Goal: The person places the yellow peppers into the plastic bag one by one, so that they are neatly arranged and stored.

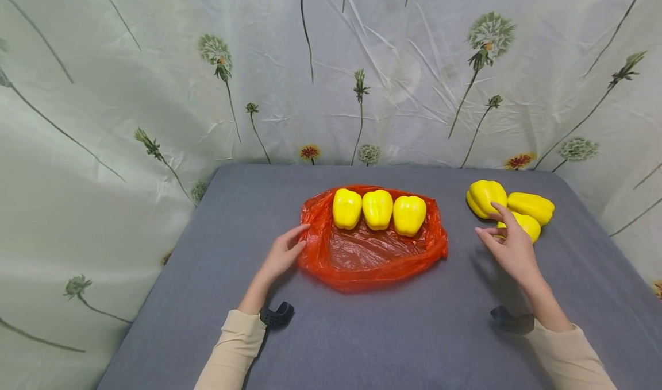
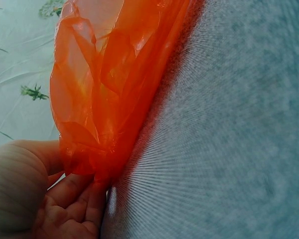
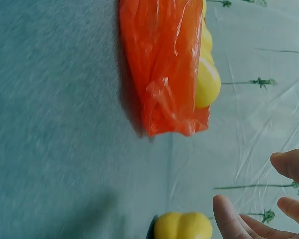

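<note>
A red plastic bag [image 1: 362, 280] lies on the table with its mouth spread wide. Three yellow bell peppers [image 1: 377, 210] stand in a row along its far side. My left hand [image 1: 281, 255] pinches the bag's left edge; in the left wrist view the thumb goes partly behind the thin plastic. To the right of the bag, my right hand [image 1: 517, 255] hovers, fingers apart and holding nothing, over a group of three more yellow bell peppers [image 1: 486, 197]. It partly covers the nearest pepper [image 1: 527, 224]. The right wrist view shows a gap between the fingers and a pepper [image 3: 183, 226].
A grey cloth covers the table [image 1: 383, 338]. Behind and beside it hangs a pale curtain [image 1: 320, 120] printed with dandelions. Dark straps with camera mounts [image 1: 277, 315] sit on both wrists.
</note>
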A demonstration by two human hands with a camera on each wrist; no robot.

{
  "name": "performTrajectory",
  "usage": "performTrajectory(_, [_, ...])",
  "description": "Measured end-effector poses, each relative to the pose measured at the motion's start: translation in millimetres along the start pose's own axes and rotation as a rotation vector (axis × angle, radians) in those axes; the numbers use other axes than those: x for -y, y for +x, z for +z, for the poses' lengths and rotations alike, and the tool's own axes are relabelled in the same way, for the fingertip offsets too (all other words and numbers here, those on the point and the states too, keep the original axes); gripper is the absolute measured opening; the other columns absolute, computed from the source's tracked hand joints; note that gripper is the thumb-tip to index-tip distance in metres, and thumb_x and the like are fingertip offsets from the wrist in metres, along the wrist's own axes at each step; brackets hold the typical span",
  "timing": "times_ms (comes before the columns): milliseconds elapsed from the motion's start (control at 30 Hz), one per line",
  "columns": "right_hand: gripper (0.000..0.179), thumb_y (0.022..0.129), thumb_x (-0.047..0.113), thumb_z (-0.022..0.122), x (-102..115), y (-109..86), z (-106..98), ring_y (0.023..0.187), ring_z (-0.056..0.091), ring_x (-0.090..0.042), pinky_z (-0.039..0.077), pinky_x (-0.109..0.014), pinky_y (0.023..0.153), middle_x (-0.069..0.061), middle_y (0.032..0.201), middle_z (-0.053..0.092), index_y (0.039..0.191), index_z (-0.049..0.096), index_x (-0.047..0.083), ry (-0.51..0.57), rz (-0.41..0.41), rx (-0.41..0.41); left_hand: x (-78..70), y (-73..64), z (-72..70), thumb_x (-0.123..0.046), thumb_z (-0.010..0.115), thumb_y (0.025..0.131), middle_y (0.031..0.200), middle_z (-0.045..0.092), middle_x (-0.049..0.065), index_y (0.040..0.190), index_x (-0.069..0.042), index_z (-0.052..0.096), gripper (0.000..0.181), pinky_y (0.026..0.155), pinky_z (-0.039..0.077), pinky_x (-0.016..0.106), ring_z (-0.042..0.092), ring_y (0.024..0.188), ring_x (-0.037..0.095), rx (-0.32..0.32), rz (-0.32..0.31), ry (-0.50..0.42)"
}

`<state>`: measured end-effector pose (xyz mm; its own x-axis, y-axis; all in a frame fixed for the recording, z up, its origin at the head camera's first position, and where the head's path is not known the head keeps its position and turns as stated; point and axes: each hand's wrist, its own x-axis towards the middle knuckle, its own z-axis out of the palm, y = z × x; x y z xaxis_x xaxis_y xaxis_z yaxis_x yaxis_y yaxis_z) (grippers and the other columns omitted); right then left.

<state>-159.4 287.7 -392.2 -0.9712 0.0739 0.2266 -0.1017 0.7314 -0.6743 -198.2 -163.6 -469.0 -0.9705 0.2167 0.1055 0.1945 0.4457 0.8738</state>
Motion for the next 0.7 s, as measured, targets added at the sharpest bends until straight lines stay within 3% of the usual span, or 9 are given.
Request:
performTrajectory(400, [0.061,0.091,0.022,0.058,-19.0,-6.4,-16.8,0.071,0.032,0.033,0.035,0.006,0.057,-0.033,0.128,0.048,0.143,0.031,0.004,-0.035,0.089,-0.098,-4.8,-0.5,0.5,-0.006,0.052,0.093,0.143,0.045,0.02,0.136,-0.004,0.048,0.043,0.113,0.031,0.049,0.04,0.135,0.036,0.004,-0.031,-0.013])
performTrajectory(600, [0.059,0.09,0.017,0.058,-33.0,-9.3,-23.4,0.068,0.03,0.036,0.032,0.005,0.054,-0.035,0.125,0.049,0.141,0.034,0.0,-0.064,0.084,-0.175,-31.0,-8.3,-3.7,0.0,0.05,0.092,0.141,0.043,0.027,0.134,0.006,0.046,0.042,0.112,0.029,0.055,0.038,0.134,0.043,0.008,-0.007,-0.021])
performTrajectory(700, [0.059,0.091,0.017,0.057,-38.0,-9.6,-26.4,0.065,0.031,0.036,0.032,0.003,0.052,-0.036,0.125,0.049,0.141,0.033,-0.001,-0.072,0.092,-0.186,-23.9,-6.7,-3.0,-0.002,0.05,0.093,0.139,0.044,0.028,0.133,0.005,0.047,0.041,0.11,0.032,0.056,0.04,0.132,0.044,0.01,0.01,0.026])
